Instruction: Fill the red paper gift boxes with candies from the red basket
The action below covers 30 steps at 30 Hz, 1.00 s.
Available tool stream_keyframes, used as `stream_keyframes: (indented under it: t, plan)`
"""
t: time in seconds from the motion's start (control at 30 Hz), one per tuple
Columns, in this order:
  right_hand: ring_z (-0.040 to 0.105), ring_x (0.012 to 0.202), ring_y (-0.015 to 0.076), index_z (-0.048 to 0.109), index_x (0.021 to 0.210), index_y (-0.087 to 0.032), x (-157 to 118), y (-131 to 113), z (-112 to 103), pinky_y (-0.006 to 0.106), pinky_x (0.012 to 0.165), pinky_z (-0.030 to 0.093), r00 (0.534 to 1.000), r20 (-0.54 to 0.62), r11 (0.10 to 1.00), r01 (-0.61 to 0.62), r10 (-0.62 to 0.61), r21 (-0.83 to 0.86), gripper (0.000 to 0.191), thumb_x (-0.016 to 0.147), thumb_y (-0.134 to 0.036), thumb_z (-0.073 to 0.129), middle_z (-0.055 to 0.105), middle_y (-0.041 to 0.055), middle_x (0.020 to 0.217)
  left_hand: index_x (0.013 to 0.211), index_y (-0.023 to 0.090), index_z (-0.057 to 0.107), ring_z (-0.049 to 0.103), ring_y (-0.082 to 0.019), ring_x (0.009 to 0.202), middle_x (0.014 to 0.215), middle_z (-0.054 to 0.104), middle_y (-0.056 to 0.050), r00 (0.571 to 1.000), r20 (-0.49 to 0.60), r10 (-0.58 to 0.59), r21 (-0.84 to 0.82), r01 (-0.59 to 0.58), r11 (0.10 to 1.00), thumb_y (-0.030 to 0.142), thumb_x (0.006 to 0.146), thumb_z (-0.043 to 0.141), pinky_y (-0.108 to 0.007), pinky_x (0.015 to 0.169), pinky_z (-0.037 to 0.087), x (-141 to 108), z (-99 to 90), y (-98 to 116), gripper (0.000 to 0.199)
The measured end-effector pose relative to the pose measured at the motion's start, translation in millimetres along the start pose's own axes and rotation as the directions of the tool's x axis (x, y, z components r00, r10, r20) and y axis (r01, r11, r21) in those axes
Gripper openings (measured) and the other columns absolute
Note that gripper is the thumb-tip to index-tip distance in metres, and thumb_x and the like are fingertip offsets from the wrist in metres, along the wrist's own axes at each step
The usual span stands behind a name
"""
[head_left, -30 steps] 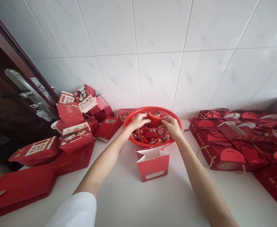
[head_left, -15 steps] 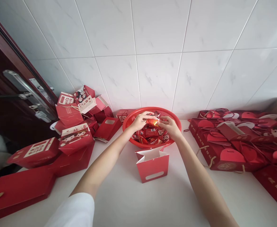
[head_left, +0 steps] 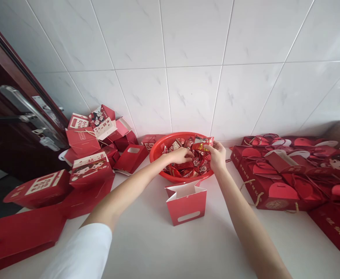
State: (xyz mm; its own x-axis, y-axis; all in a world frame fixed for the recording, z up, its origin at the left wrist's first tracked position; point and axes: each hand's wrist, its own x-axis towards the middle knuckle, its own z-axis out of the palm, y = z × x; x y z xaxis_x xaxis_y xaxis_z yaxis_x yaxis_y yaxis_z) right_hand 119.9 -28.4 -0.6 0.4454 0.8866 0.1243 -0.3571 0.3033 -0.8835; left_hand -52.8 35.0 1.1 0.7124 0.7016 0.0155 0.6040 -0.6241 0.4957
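A red plastic basket (head_left: 158, 149) filled with red-wrapped snack packets (head_left: 184, 166) stands against the wall. My left hand (head_left: 181, 155) reaches over its middle, fingers curled down among the packets; what they hold, if anything, is hidden. At the basket's right rim my right hand (head_left: 217, 155) pinches a shiny red snack packet (head_left: 202, 143) with gold print, raised above the others. Just in front of the basket a small red paper gift box (head_left: 186, 209) stands upright with its top open, its white inside showing and a pale oval slot low on its front.
Several red gift boxes (head_left: 91, 170) are piled at the left, beside a dark door with a metal handle (head_left: 27, 112). Rows of larger red boxes (head_left: 274, 186) with cord handles cover the right side. White tiles (head_left: 193, 97) rise behind the white tabletop (head_left: 158, 248).
My hands have moved apart. The right has drawn a packet to the basket's right rim, while the left has lowered into the packets. The open box has stayed in place.
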Motion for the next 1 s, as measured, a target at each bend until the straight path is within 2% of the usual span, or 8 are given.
stream_keyframes:
  t: [0.07, 0.13, 0.23, 0.37, 0.5, 0.7, 0.87, 1.0]
  plan:
    - [0.063, 0.066, 0.0162, 0.066, 0.076, -0.018, 1, 1, -1, 0.029, 0.063, 0.052, 1.000, 0.000, 0.999, 0.018, -0.018, 0.047, 0.026, 0.052, -0.023, 0.075, 0.070, -0.0001, 0.071, 0.073, 0.023, 0.074, 0.064, -0.018, 0.065, 0.072, 0.074, 0.000, 0.999, 0.043, 0.002, 0.003, -0.002, 1.000, 0.029, 0.075, 0.072, -0.026, 0.065, 0.045, 13, 8.1, 7, 0.008]
    - [0.061, 0.060, 0.0147, 0.066, 0.073, -0.018, 1, 1, -1, 0.028, 0.058, 0.050, 1.000, -0.006, 0.996, 0.030, -0.029, 0.082, 0.023, 0.052, -0.024, 0.075, 0.069, -0.0008, 0.067, 0.052, 0.021, 0.061, 0.050, -0.015, 0.048, 0.049, 0.059, 0.002, 0.998, 0.065, -0.010, 0.006, 0.009, 1.000, 0.029, 0.067, 0.077, -0.028, 0.055, 0.038, 24, 16.9, 12, 0.023]
    - [0.059, 0.057, 0.0133, 0.066, 0.071, -0.019, 2, 2, -1, 0.026, 0.054, 0.048, 0.998, -0.033, 0.992, 0.049, -0.045, 0.120, 0.023, 0.053, -0.028, 0.077, 0.067, -0.0021, 0.063, 0.041, 0.021, 0.046, 0.037, -0.012, 0.041, 0.039, 0.043, 0.004, 0.997, 0.066, -0.039, -0.011, 0.040, 0.999, 0.028, 0.059, 0.082, -0.029, 0.051, 0.031, 31, 24.2, 15, 0.041]
    - [0.059, 0.057, 0.0116, 0.065, 0.075, -0.020, 2, 0, 0, 0.023, 0.053, 0.048, 0.996, -0.086, 0.981, 0.046, -0.030, 0.190, 0.027, 0.054, -0.030, 0.080, 0.065, -0.0046, 0.063, 0.043, 0.020, 0.049, 0.037, -0.012, 0.043, 0.040, 0.042, 0.005, 0.996, 0.009, -0.092, -0.083, 0.092, 0.992, 0.032, 0.062, 0.081, -0.030, 0.052, 0.029, 24, 13.5, 9, 0.039]
    - [0.062, 0.059, 0.0114, 0.062, 0.074, -0.020, 2, -1, 1, 0.022, 0.055, 0.050, 0.994, -0.111, 0.962, 0.027, 0.004, 0.271, 0.029, 0.055, -0.028, 0.083, 0.067, -0.0043, 0.065, 0.056, 0.019, 0.056, 0.047, -0.014, 0.055, 0.052, 0.050, 0.004, 0.975, -0.180, -0.131, -0.174, 0.099, 0.980, 0.043, 0.075, 0.073, -0.028, 0.058, 0.034, 10, -7.3, 2, 0.036]
    - [0.072, 0.069, 0.0198, 0.068, 0.075, -0.017, 3, -1, 0, 0.032, 0.067, 0.062, 0.992, 0.068, 0.945, -0.118, 0.101, 0.304, 0.030, 0.055, -0.023, 0.088, 0.076, 0.0041, 0.076, 0.083, 0.017, 0.068, 0.060, -0.019, 0.078, 0.079, 0.066, -0.002, 0.909, -0.401, -0.114, -0.463, -0.094, 0.881, 0.064, 0.085, 0.060, -0.029, 0.073, 0.046, -6, -15.7, 8, 0.048]
    - [0.075, 0.074, 0.0230, 0.074, 0.076, -0.015, 6, 1, -2, 0.034, 0.075, 0.065, 0.967, 0.167, 0.917, -0.240, 0.195, 0.320, 0.023, 0.059, -0.021, 0.087, 0.078, 0.0067, 0.080, 0.089, 0.016, 0.071, 0.062, -0.020, 0.085, 0.087, 0.069, -0.002, 0.947, -0.322, -0.016, -0.534, -0.167, 0.829, 0.063, 0.082, 0.066, -0.030, 0.080, 0.048, -8, -11.7, 17, 0.048]
    - [0.076, 0.081, 0.0226, 0.074, 0.081, -0.017, 8, 3, -4, 0.033, 0.076, 0.065, 0.958, 0.198, 0.920, -0.258, 0.205, 0.296, 0.019, 0.066, -0.021, 0.084, 0.078, 0.0051, 0.082, 0.071, 0.016, 0.066, 0.054, -0.016, 0.068, 0.068, 0.058, 0.002, 0.965, -0.261, 0.037, -0.426, -0.149, 0.892, 0.061, 0.083, 0.064, -0.028, 0.068, 0.044, -6, -8.7, 15, 0.047]
